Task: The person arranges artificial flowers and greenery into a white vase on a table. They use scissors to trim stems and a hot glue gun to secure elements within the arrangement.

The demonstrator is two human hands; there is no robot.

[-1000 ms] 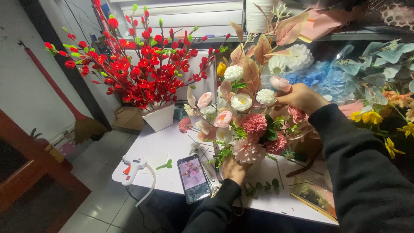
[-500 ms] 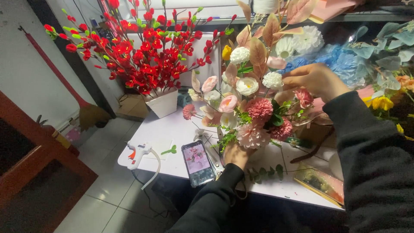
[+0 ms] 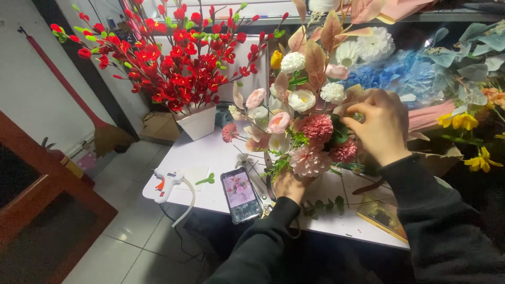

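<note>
The right hand (image 3: 381, 126) has moved down from the top of the pink-and-white bouquet (image 3: 302, 123) to its right side, fingers pinching among the blooms, so work has shifted to that flank. The left hand (image 3: 288, 185) stays clenched round the stems above the white counter (image 3: 210, 158), near the phone (image 3: 241, 194). What the right fingers pinch is hidden by petals.

The bouquet (image 3: 307, 123) hides the left hand's (image 3: 288, 185) fingers at twelve o'clock. Its stems cannot be made out. The red branches (image 3: 168, 58) and leaves are cut off at the top edge.
</note>
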